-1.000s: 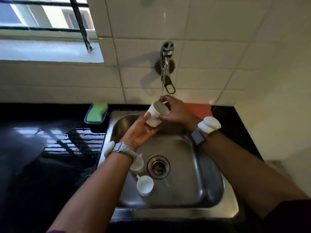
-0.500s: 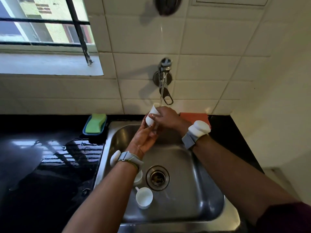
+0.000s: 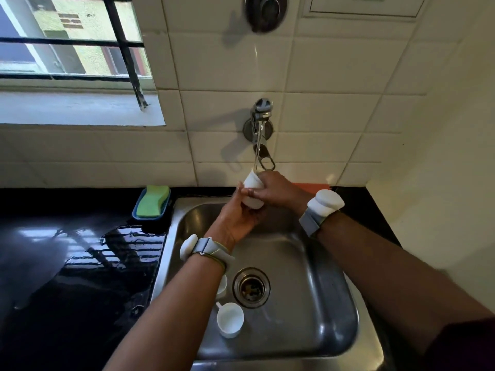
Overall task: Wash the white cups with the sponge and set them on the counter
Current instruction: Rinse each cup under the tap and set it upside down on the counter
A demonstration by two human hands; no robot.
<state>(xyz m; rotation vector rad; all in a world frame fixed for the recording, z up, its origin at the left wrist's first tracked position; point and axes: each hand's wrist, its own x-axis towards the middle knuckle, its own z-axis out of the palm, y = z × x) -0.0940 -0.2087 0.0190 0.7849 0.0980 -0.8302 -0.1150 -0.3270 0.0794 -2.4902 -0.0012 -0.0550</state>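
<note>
Water runs from the tap (image 3: pixel 261 121) straight onto the white cup (image 3: pixel 253 183), held at the back of the sink (image 3: pixel 321 290) just under the spout. The right hand (image 3: pixel 276 188) wraps its fingers over the cup's side, and the left hand (image 3: pixel 241 218) cradles it from below, fingers curled up against it. Best to turn it slowly so the stream reaches inside, and grip firmly, because it's wet. Two more cups (image 3: pixel 230 319) wait by the drain (image 3: pixel 251 287). The sponge (image 3: pixel 152 203) sits in its tray (image 3: pixel 135 212) on the desk (image 3: pixel 67 263). A second ago the cup's mouth faced us; now it's turned away.
</note>
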